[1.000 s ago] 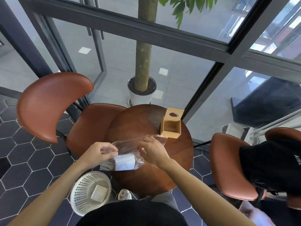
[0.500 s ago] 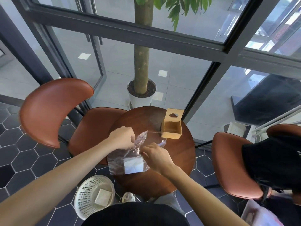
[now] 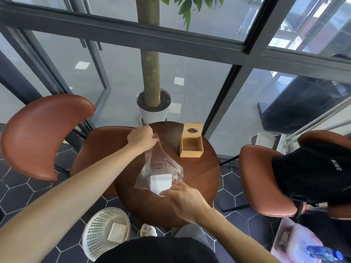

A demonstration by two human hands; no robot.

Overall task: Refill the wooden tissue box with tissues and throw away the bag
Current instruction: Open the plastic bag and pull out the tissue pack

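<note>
Left hand pinches clear plastic bag top, raised; right hand grips its bottom beside tissue stack; wooden tissue box open.

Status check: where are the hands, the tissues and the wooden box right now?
Left hand pinches the clear plastic bag by its top; right hand grips its lower end. White tissue stack inside the bag. Open wooden tissue box unobstructed.
</note>
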